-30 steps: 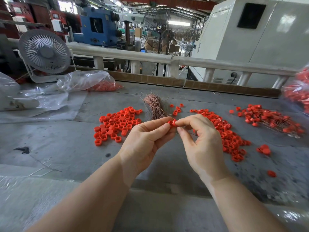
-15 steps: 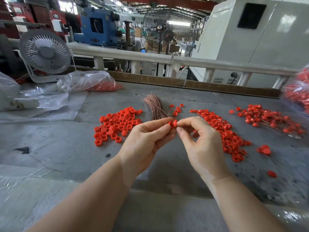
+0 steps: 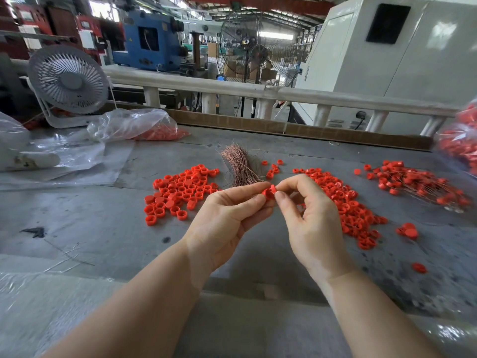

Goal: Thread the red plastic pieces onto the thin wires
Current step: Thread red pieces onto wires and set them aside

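Above the middle of the grey table, my left hand [image 3: 227, 215] and my right hand [image 3: 307, 215] meet fingertip to fingertip, both pinching small red plastic pieces [image 3: 269, 191]. Any wire between the fingers is too thin to make out. Just behind the hands lies a bundle of thin copper wires [image 3: 238, 164]. A pile of red ring-shaped pieces [image 3: 180, 189] sits to the left and a longer heap of red pieces [image 3: 348, 202] to the right. Threaded red pieces on wires [image 3: 418, 182] lie at the far right.
A white desk fan [image 3: 68, 81] stands at the back left beside a clear bag of red parts [image 3: 139, 127] and loose plastic sheeting [image 3: 64, 156]. Another bag of red parts [image 3: 459, 140] is at the right edge. A cardboard strip [image 3: 296, 129] and white railing [image 3: 258, 93] bound the table's far side.
The right hand's middle and ring fingers have spread away from the pinch, and the red pieces have turned slightly between the fingertips. Both hands stay in the same place.
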### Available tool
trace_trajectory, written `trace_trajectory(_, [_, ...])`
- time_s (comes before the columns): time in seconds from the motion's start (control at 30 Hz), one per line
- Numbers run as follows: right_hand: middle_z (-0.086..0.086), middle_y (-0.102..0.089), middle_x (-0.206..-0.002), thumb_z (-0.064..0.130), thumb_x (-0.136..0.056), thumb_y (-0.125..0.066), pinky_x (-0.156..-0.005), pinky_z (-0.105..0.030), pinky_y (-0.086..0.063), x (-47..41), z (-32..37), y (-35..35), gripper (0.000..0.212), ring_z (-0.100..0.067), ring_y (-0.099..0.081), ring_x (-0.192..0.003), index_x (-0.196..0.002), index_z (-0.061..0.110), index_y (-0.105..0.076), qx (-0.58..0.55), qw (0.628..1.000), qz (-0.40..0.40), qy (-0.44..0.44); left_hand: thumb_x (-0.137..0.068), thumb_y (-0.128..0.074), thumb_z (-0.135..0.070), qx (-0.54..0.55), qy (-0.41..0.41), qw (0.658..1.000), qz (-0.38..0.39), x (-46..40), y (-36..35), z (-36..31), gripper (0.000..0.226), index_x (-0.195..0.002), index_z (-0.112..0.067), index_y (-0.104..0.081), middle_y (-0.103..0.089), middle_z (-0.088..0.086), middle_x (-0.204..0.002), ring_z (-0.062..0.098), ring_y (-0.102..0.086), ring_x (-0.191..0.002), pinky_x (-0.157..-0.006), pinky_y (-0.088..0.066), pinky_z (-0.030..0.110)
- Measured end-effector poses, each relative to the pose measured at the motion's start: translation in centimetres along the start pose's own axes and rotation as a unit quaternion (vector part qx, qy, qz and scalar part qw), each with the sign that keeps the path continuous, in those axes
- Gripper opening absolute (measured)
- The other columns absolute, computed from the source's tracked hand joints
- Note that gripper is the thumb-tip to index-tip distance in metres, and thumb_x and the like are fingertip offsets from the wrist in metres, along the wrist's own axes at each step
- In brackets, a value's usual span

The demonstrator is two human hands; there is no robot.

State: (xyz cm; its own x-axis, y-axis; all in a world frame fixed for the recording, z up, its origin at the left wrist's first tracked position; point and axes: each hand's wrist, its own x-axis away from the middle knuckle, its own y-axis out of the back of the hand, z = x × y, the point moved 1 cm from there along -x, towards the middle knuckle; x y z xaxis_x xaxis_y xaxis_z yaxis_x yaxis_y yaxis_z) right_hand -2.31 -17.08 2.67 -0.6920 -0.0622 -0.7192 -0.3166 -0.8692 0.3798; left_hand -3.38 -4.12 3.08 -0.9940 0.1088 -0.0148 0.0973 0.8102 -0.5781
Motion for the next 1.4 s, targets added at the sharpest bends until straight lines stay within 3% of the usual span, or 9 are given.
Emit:
trace_trajectory(0.23, [0.011,-0.053,-0.072,0.012,-0.092,-0.054,-0.062,-0.03,-0.042,0.15,0.05,0.14,0.005,-0.013,-0.052,-0.067,-0.088,0.014,-0.054,0.041,0.999,-0.016,-0.02,-0.065,-0.06,-0.002,0.002,-0.001,1.0,-0.002,-0.1,0.16,-0.05,0.021,-0.076,-0.011,-0.077,-0.073,0.008,-0.076,0.012,-0.069,-0.069,-0.062,-0.055,0.019])
trace_trajectory(0.67, [0.004,-0.059,-0.076,0.011,-0.092,-0.055,-0.064,-0.028,-0.042,0.11,0.52,0.42,0.004,-0.016,-0.056,-0.07,-0.089,0.009,-0.057,0.048,0.999,-0.011,-0.002,-0.065,-0.06,0.0,0.021,0.034,0.999,0.011,-0.15,0.19,0.02,0.023,-0.081,-0.004,-0.075,-0.072,0.01,-0.079,0.012,-0.069,-0.07,-0.061,-0.055,0.017])
trace_trajectory(0.93, [0.011,-0.054,-0.072,0.015,-0.09,-0.052,-0.064,-0.018,-0.039,0.0,0.63,0.21,0.007,-0.01,-0.051,-0.068,-0.087,0.01,-0.057,0.014,1.0,-0.006,0.008,-0.065,-0.059,0.0,0.037,0.02,0.999,0.0,-0.18,0.15,-0.12,0.022,-0.076,-0.008,-0.077,-0.073,0.009,-0.077,0.011,-0.07,-0.07,-0.061,-0.055,0.017])
trace_trajectory(1.17, [0.007,-0.057,-0.073,0.007,-0.091,-0.056,-0.066,-0.027,-0.044,-0.04,0.67,0.15,0.005,-0.012,-0.054,-0.069,-0.087,0.01,-0.057,-0.007,1.0,0.003,0.0,-0.066,-0.058,0.001,0.055,0.018,0.998,0.01,-0.09,-0.02,-0.29,0.023,-0.076,-0.007,-0.076,-0.072,0.009,-0.074,0.012,-0.07,-0.068,-0.06,-0.055,0.017])
trace_trajectory(1.4, [0.009,-0.057,-0.073,0.009,-0.091,-0.054,-0.066,-0.021,-0.042,-0.02,0.58,0.24,0.006,-0.009,-0.053,-0.069,-0.086,0.013,-0.056,-0.018,1.0,-0.003,0.007,-0.066,-0.058,0.001,0.063,0.027,0.998,0.016,-0.08,-0.06,-0.26,0.021,-0.075,-0.006,-0.076,-0.072,0.009,-0.075,0.012,-0.07,-0.067,-0.059,-0.055,0.018])
